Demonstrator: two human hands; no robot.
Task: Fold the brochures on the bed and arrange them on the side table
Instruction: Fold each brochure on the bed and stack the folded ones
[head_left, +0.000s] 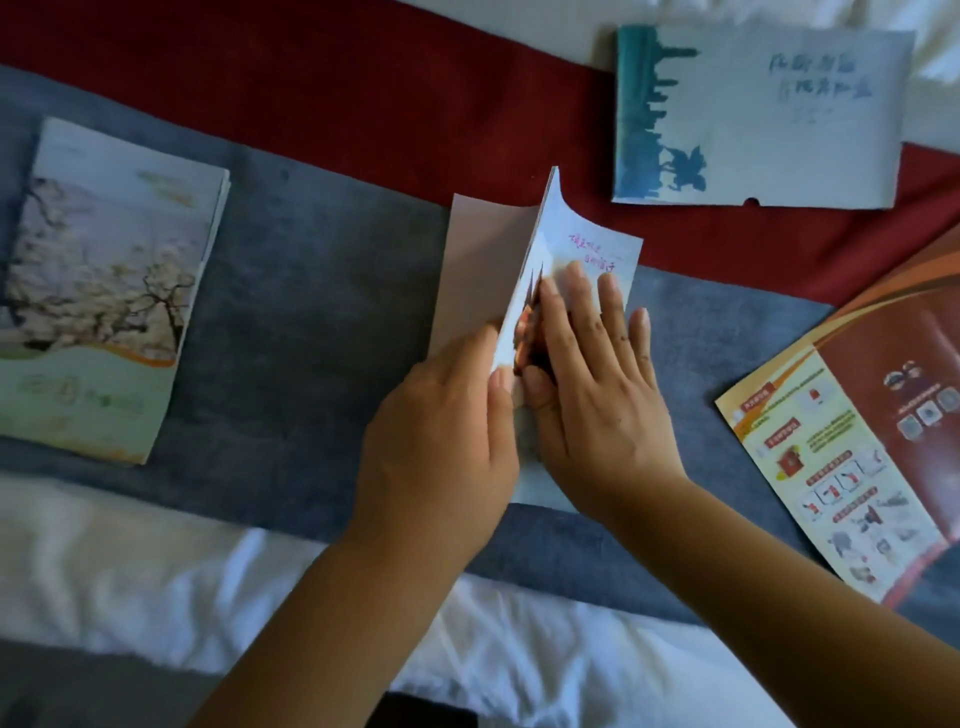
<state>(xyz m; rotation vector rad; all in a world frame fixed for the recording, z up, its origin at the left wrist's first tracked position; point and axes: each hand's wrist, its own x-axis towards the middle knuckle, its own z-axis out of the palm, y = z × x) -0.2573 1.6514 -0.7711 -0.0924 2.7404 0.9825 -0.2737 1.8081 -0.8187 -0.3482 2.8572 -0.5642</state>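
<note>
A half-folded brochure (582, 244) lies in the middle of the bed runner, with its pale pink panel (478, 260) flat on the left and its blue-white cover raised along the fold. My right hand (597, 374) presses flat on the cover with straight, spread fingers. My left hand (441, 441) sits just left of the fold, its thumb and fingers against the raised edge. A folded brochure with a blossoming tree (109, 291) lies at the left. At the right edge an orange-red brochure (857, 441) lies open and flat.
A pale envelope with a teal skyline print (763, 119) lies at the top right on the red band (363, 104) of the runner. The grey-blue runner (311, 312) crosses the bed. White bedding (156, 582) fills the near side.
</note>
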